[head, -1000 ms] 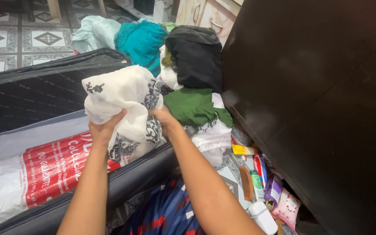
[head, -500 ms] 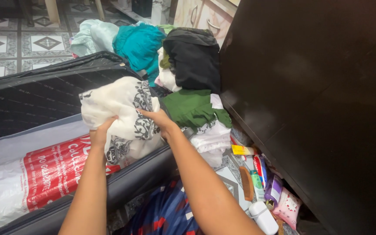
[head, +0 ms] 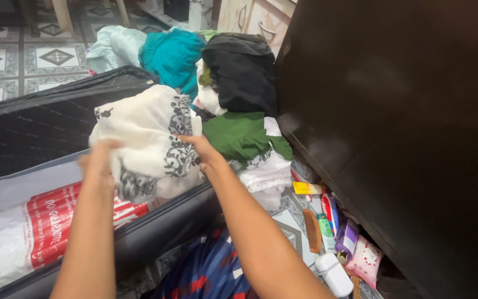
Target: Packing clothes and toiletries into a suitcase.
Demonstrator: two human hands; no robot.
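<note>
Center frame: right hand [head: 203, 152] pinches white cloth w/ black print [head: 145, 133] over open suitcase [head: 139, 232]. Left hand [head: 99, 160] blurred at cloth's left edge, grip can't tell.

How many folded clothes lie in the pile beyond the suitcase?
5 show: pale mint bundle far left, teal bundle beside it, black garment, green garment below it, white garment nearest. More may be hidden underneath.

The left hand [head: 99, 160] is motion-blurred, its grip on the white cloth [head: 147, 138] unclear.
</note>
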